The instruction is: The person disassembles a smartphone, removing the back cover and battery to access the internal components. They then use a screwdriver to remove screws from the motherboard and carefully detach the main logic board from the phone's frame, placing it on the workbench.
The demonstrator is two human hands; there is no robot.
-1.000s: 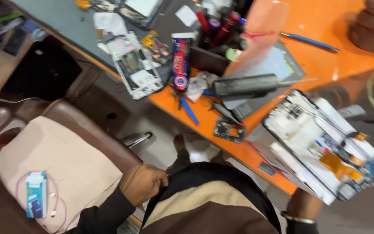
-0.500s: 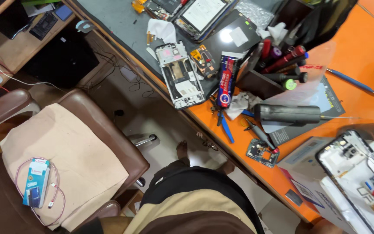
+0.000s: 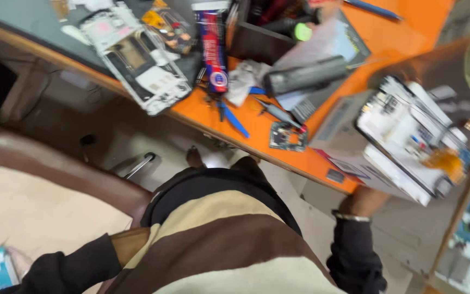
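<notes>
One opened white device gripped from beneath by right hand past orange bench front edge, left hand hidden, grip untellable, one small circuit board near same edge, one blue-handled tool beside it.

On your desk: opened phone far left; tube right of it; tweezers and small circuit board near the front edge; dismantled device at right. Chair lower left.

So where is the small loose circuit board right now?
In the head view, the small circuit board lies near the orange desk's front edge, right of the blue-handled tool and left of the opened device.
</notes>
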